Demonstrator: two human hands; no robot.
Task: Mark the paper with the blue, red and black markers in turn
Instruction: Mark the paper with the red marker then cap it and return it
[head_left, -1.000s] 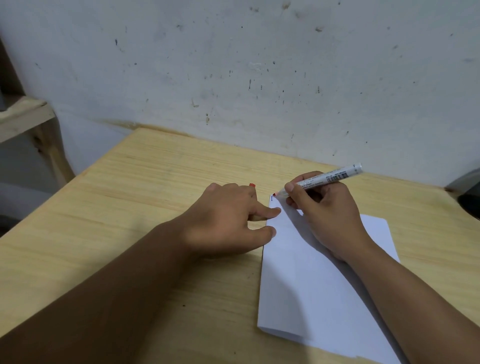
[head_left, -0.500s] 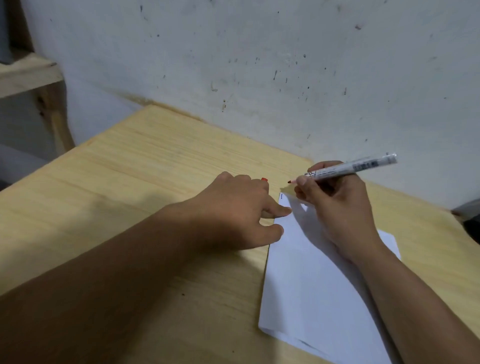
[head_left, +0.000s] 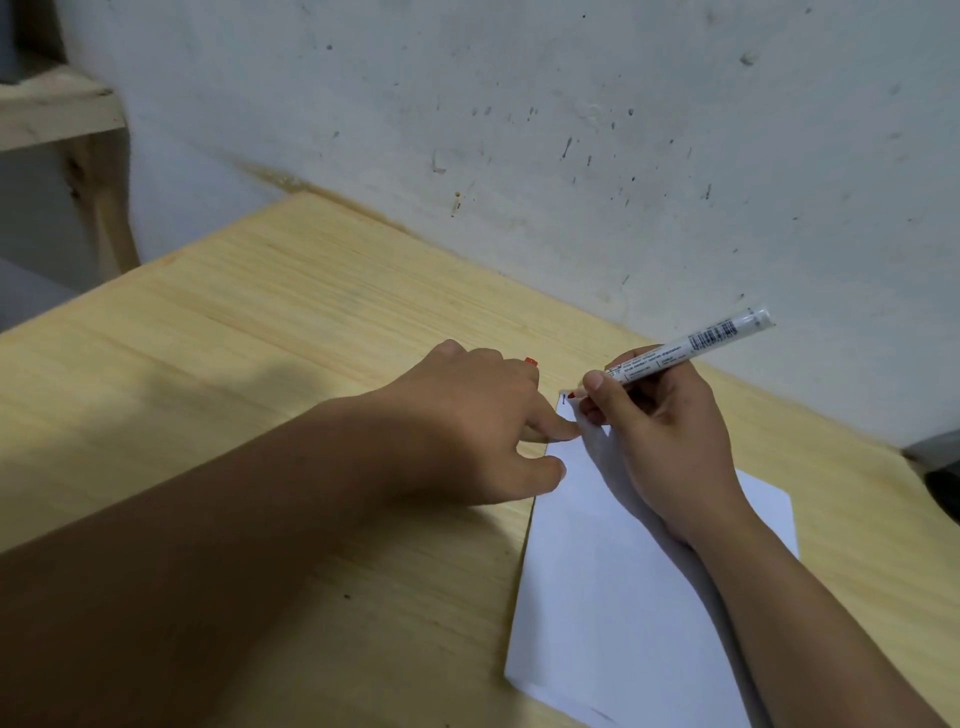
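One thin, light paper slides easily on the desk; the left hand pins its far left edge with spread fingers while the right hand pinches the red marker near its tip.

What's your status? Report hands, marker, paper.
Right hand grips red-tipped marker, tip at paper's far left corner. Left hand pins paper's edge, fingers curled. Nothing in the way.

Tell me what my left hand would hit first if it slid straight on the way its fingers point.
Probably the right hand: the left hand has its fingers aimed across the paper edge toward it, a short gap apart. Depth is unclear.
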